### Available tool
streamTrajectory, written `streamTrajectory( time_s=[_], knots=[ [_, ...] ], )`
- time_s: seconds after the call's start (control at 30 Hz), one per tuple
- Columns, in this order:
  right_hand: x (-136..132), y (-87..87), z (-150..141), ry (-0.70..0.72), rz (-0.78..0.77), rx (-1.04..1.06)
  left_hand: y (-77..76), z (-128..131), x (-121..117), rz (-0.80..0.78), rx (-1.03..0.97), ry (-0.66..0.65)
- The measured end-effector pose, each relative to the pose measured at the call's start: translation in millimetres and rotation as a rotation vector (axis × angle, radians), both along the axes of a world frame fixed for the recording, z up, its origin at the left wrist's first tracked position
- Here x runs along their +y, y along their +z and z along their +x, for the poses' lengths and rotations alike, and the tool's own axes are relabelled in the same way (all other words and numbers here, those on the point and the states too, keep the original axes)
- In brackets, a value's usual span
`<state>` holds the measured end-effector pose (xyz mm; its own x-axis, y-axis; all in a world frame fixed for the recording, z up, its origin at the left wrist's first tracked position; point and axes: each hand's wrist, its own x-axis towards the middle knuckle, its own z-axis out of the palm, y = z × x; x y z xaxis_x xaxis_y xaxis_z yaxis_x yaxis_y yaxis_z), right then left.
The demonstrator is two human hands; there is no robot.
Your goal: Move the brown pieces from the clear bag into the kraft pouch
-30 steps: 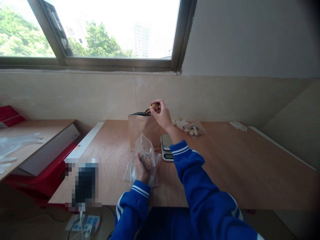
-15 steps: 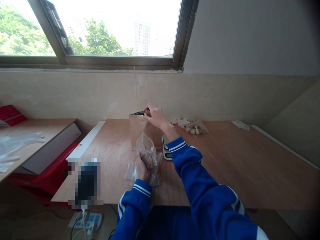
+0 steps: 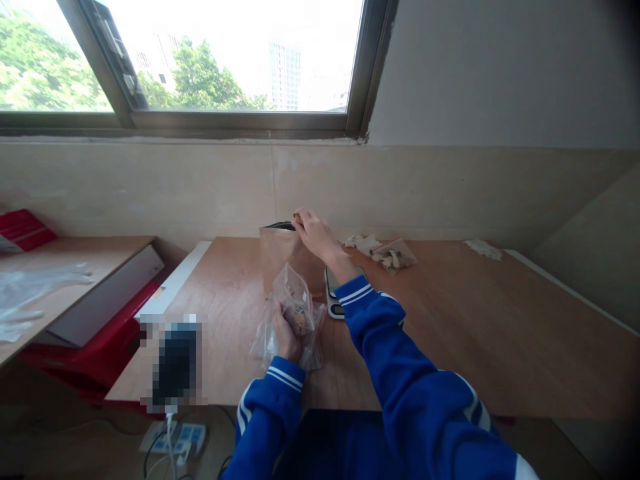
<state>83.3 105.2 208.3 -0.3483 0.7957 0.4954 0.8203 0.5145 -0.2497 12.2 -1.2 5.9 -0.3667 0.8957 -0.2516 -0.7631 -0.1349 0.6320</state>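
My left hand (image 3: 287,337) is closed around a clear zip bag (image 3: 291,285), which has brown dried pieces (image 3: 300,321) in it. More clear plastic bags lie beneath that hand on the table. At the mouth of an upright kraft paper bag (image 3: 280,257), my right hand (image 3: 316,235) pinches a small brown piece (image 3: 298,217), whose exact kind is not clear. The paper bag stands open, and its inside is mostly out of sight. Partly covered by my right forearm, a kitchen scale (image 3: 333,303) sits beside the paper bag.
Behind my right arm lie a zip bag of pale and dark dried pieces (image 3: 395,259) and a crumpled white glove-like item (image 3: 363,243). Another white item (image 3: 483,249) is farther right. A blurred-out dark device (image 3: 175,363) with a cable is at the table's left edge.
My right hand has shifted slightly, the brown piece rising a little at the paper bag's mouth. The left hand keeps its hold on the zip bag.
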Motion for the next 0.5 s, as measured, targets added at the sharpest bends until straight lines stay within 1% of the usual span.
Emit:
streamTrajectory(
  time_s=[0.1, 0.17, 0.27, 0.33, 0.37, 0.4, 0.43, 0.5],
  knots=[
    [0, -3.9, 1, -0.011, -0.011, -0.112, -1.5, 0, 1, 0.014, 0.023, 0.006],
    [-5, -7.0, 1, -0.002, 0.021, -0.126, -2.4, 0, 1, 0.016, 0.016, 0.001],
    [-21, -9.2, 2, 0.024, 0.15, -0.032, -3.6, 0, 1, 0.03, -0.006, 0.004],
    [-37, -9.0, 2, 0.078, 0.192, 0.059, -4.6, 1, 2, 0.056, -0.011, 0.01],
    [-46, -8.9, 3, 0.125, 0.166, 0.094, -5.1, 1, 3, 0.068, -0.012, 0.012],
    [-54, -9.2, 3, 0.176, 0.109, 0.116, -5.8, 1, 3, 0.075, -0.011, 0.014],
    [-62, -10.1, 4, 0.222, 0.021, 0.119, -6.4, 1, 3, 0.076, -0.009, 0.017],
    [-73, -14.5, 5, 0.276, -0.225, 0.061, -7.5, 1, 4, 0.061, 0.002, 0.033]
  ],
)
